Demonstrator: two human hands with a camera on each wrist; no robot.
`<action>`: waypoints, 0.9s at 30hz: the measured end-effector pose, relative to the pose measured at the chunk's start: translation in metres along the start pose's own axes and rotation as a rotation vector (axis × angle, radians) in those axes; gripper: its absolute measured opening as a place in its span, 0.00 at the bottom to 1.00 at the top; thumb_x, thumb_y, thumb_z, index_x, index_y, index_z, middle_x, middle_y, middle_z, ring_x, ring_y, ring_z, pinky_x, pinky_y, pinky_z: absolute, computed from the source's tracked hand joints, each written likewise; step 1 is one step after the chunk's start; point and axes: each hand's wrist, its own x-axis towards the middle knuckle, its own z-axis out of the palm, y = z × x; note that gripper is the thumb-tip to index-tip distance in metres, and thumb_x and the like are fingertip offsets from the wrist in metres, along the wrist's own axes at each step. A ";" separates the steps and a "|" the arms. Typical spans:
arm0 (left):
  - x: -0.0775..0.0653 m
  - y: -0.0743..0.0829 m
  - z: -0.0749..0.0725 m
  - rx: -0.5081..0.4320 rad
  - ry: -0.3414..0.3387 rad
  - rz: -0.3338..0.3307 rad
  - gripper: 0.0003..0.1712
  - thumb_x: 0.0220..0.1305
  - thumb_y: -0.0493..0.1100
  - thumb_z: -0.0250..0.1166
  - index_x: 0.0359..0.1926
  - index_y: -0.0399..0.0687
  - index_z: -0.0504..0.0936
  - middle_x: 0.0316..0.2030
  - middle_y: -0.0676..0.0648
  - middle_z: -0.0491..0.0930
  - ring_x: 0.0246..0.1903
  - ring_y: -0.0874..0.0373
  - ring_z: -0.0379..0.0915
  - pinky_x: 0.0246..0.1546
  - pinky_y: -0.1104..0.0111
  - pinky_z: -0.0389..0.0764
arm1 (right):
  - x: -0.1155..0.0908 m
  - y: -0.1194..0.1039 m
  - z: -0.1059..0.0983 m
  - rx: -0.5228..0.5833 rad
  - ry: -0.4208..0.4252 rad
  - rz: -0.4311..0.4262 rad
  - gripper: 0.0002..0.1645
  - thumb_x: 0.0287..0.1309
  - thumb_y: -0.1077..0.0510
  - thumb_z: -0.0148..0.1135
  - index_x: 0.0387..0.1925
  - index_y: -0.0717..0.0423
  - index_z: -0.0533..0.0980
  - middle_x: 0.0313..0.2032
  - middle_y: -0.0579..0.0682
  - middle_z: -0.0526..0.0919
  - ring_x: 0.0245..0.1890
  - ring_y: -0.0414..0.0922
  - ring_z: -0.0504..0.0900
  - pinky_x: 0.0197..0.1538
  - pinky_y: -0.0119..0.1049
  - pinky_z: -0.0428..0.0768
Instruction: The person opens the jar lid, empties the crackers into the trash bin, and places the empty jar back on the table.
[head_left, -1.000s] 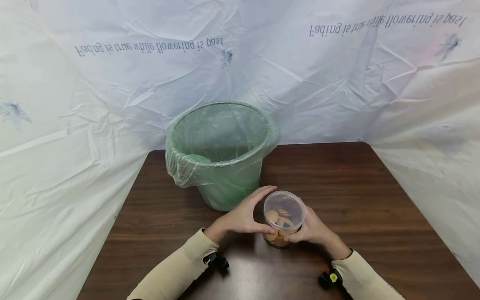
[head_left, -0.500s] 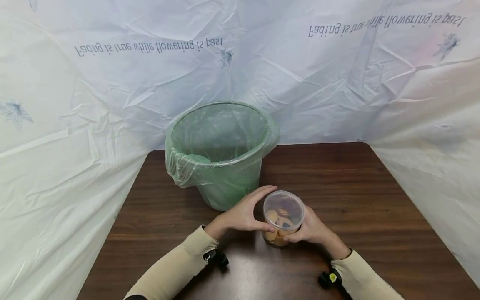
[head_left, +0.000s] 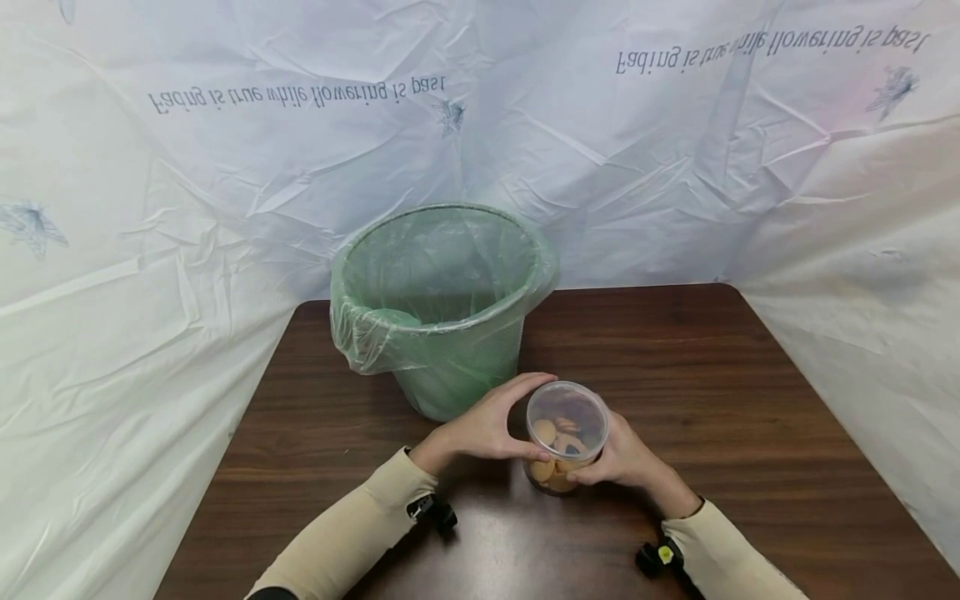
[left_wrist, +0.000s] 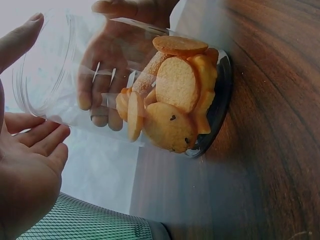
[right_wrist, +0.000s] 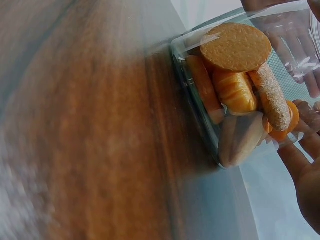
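Near the middle of the counter point(head_left: 697, 358), a clear jar point(head_left: 564, 442) of biscuits point(left_wrist: 175, 85) sits base down, slightly tilted as the head view has it; whether the base fully meets the wood, cannot tell. Jar keeps its place across the last second; biscuits piled at the bottom, none seen outside. Right grip point(head_left: 628, 457): clamped on the jar's side, thumb at the front, fingers round behind, visible through the plastic. No shift noted there. Left grip point(head_left: 486, 429): thumb and fingers well apart, spanning the upper end, palm clear of the wall; firm contact or mere surround, cannot tell. Only change: left thumb and wrist ease up and away by a hair. Reads as the right side steadying the jar while the left makes a small adjustment at the top; little progress visible otherwise. Beyond, behind and to the left, a mesh bin point(head_left: 465, 367) with a green liner point(head_left: 375, 342) folded over its edge, same position throughout. Past it, white sheeting point(head_left: 225, 167), print inverted, also unchanged.
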 end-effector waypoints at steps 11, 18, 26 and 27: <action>0.001 -0.001 -0.001 -0.021 -0.015 -0.005 0.57 0.44 0.54 0.80 0.72 0.56 0.59 0.69 0.53 0.63 0.68 0.64 0.57 0.68 0.63 0.64 | -0.007 0.031 0.005 0.053 0.008 -0.034 0.67 0.25 0.63 0.85 0.70 0.66 0.57 0.59 0.67 0.73 0.53 0.62 0.77 0.56 0.38 0.78; 0.001 -0.002 -0.001 -0.025 -0.024 -0.001 0.57 0.45 0.54 0.79 0.73 0.56 0.58 0.69 0.51 0.63 0.69 0.63 0.57 0.68 0.63 0.64 | -0.008 0.037 0.005 0.041 -0.003 0.003 0.69 0.22 0.64 0.86 0.69 0.68 0.57 0.59 0.68 0.73 0.54 0.64 0.75 0.58 0.42 0.78; 0.001 -0.003 0.001 -0.037 -0.022 0.013 0.56 0.46 0.53 0.79 0.73 0.56 0.59 0.69 0.47 0.65 0.69 0.62 0.57 0.68 0.62 0.64 | -0.010 0.041 0.006 0.038 0.001 -0.015 0.68 0.26 0.59 0.86 0.71 0.60 0.57 0.60 0.62 0.74 0.56 0.57 0.77 0.58 0.36 0.77; 0.001 -0.003 0.001 -0.036 -0.020 0.011 0.56 0.45 0.53 0.79 0.73 0.56 0.59 0.69 0.47 0.65 0.69 0.63 0.57 0.68 0.62 0.65 | -0.010 0.041 0.006 0.029 0.006 -0.024 0.68 0.26 0.59 0.86 0.71 0.61 0.57 0.60 0.62 0.74 0.55 0.57 0.77 0.58 0.36 0.77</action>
